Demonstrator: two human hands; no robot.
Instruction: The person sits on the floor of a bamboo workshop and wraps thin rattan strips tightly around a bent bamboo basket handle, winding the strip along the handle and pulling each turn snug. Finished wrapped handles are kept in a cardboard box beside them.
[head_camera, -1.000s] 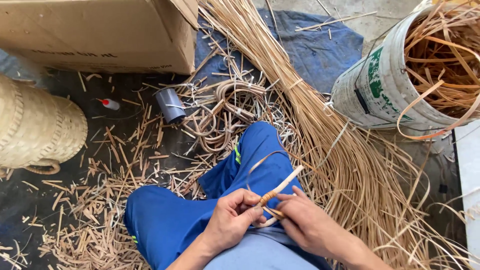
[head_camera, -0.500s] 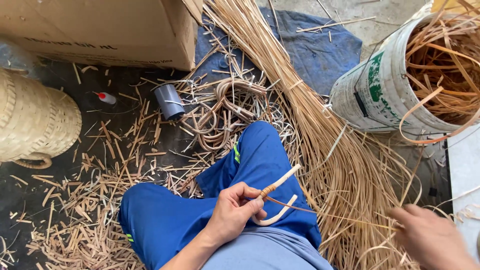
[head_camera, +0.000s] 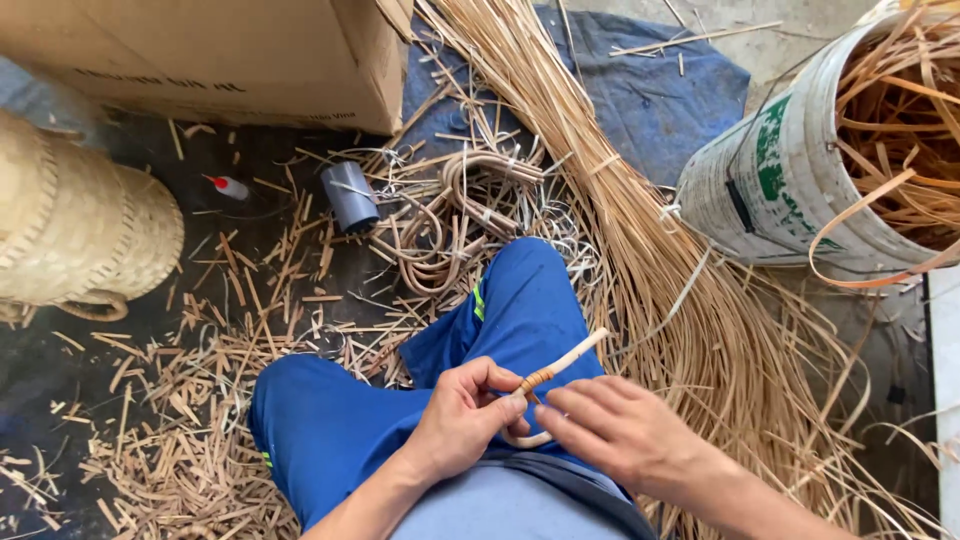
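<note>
Dark floor (head_camera: 250, 190) strewn with rattan offcuts (head_camera: 180, 440), long cane bundle (head_camera: 640, 260), cardboard box (head_camera: 220, 50), bucket (head_camera: 790, 180), possibly a blue tarp (head_camera: 640, 100)

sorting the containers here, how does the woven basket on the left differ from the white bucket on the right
The woven basket is tan plaited fibre lying on its side; the white bucket is smooth, with green print, and tilted. The bucket is stuffed with rattan strips; the basket's contents cannot be seen. Both sit on the littered floor.

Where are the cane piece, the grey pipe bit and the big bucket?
cane piece (head_camera: 565, 362), head view, on its pale upper end sticking out past the fingers.
grey pipe bit (head_camera: 349, 196), head view, on the middle of its side.
bucket (head_camera: 790, 180), head view, on its white outer wall.
</note>
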